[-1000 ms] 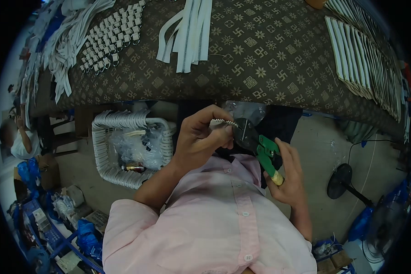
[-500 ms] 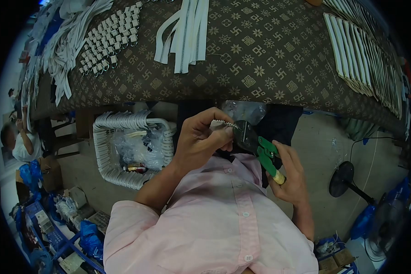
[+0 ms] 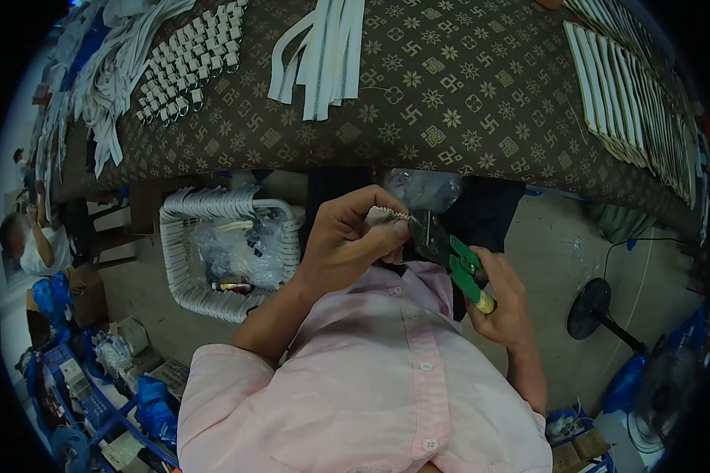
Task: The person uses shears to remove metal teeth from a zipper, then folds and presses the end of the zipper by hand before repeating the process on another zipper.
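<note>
Between the thumb and bent fingers of my left hand [image 3: 343, 240] is pinched the end of a white zipper [image 3: 383, 214], its metal teeth showing along the top edge. Most of the zipper is hidden behind the hand. My right hand [image 3: 498, 296] is wrapped round the green handles of a pair of pliers [image 3: 467, 268]. Their dark jaws [image 3: 428, 235] point up and left, with the tip right at the toothed end of the zipper by my left thumb. Both hands are in front of my chest, below the table edge.
Across the patterned tablecloth [image 3: 418, 102] lie white zippers [image 3: 323, 63], rows of small cream pieces with metal rings [image 3: 189, 63] and a stack of pale strips [image 3: 623, 102]. A white woven basket [image 3: 177, 272] holds plastic bags. A black fan [image 3: 590, 309] stands at right; a person [image 3: 39, 244] sits far left.
The pliers have shifted slightly right and down, so their jaws sit a little farther from my left fingertips. My left hand keeps its pinch on the zipper.
</note>
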`<state>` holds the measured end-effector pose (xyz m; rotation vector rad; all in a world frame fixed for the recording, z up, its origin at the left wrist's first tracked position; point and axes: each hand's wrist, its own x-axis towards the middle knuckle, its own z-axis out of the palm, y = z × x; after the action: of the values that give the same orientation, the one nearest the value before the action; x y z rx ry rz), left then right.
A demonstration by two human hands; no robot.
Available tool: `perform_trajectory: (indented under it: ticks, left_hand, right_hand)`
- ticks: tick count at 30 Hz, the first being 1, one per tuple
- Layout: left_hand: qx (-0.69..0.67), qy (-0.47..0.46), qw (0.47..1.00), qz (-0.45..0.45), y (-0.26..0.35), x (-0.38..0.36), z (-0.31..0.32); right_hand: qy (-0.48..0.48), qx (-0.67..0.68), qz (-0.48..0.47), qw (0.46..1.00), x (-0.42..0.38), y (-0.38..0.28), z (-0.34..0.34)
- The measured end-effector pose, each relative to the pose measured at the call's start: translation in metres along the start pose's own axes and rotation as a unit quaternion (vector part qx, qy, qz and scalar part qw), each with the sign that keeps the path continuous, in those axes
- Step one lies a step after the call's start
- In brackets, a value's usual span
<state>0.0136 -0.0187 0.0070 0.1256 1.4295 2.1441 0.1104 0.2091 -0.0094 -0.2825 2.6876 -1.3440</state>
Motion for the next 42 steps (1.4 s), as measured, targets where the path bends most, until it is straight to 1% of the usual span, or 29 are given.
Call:
perform_trajectory:
  ticks: [2, 5, 9, 11, 12, 14, 18, 26, 29, 32, 34, 38, 42]
  left_hand:
    - [0.014, 0.008, 1.0, 0.004, 0.001, 0.001, 0.002]
    - [0.033, 0.011, 0.999, 0.006, 0.0, 0.002, 0.002]
    - [0.022, 0.013, 1.0, 0.001, 0.001, 0.003, 0.002]
    - [-0.075, -0.04, 0.996, -0.035, 0.001, 0.006, -0.004]
    - [-0.076, -0.039, 0.996, -0.036, 0.003, 0.007, -0.006]
    - [-0.056, -0.039, 0.994, -0.083, 0.008, 0.008, -0.007]
    - [-0.006, -0.023, 0.996, -0.08, 0.01, 0.008, -0.005]
    - [-0.059, -0.021, 0.994, -0.086, 0.004, 0.008, -0.004]
    - [-0.041, -0.021, 0.995, -0.088, 0.006, 0.009, -0.002]
    - [-0.054, -0.017, 0.995, -0.078, 0.006, 0.01, 0.001]
    - [-0.051, -0.02, 0.995, -0.079, 0.006, 0.011, 0.001]
    - [-0.032, -0.019, 0.996, -0.087, 0.005, 0.012, 0.003]
    - [-0.042, -0.017, 0.995, -0.089, 0.002, 0.013, 0.004]
  right_hand:
    - [-0.006, 0.021, 0.006, 1.0, 0.001, 0.0, 0.001]
    - [0.015, 0.007, -0.007, 1.0, 0.003, -0.001, -0.002]
    - [0.002, -0.012, -0.008, 1.0, 0.002, -0.002, -0.007]
    - [-0.005, -0.022, -0.009, 1.0, 0.001, 0.001, -0.009]
    - [-0.01, -0.025, -0.008, 1.0, 0.0, 0.003, -0.01]
    - [-0.016, -0.028, -0.009, 0.999, 0.001, 0.004, -0.011]
    - [-0.02, -0.019, -0.009, 1.0, 0.002, 0.003, -0.01]
    - [-0.008, -0.025, -0.015, 1.0, -0.001, 0.006, -0.006]
    - [0.002, -0.02, -0.023, 1.0, -0.002, 0.007, -0.005]
    - [0.01, -0.003, -0.019, 1.0, -0.004, 0.007, -0.001]
    - [0.001, 0.024, 0.002, 1.0, -0.009, 0.01, 0.004]
    - [0.02, 0.029, -0.003, 0.999, -0.011, 0.008, 0.009]
    - [0.021, 0.039, 0.014, 0.999, -0.012, 0.006, 0.013]
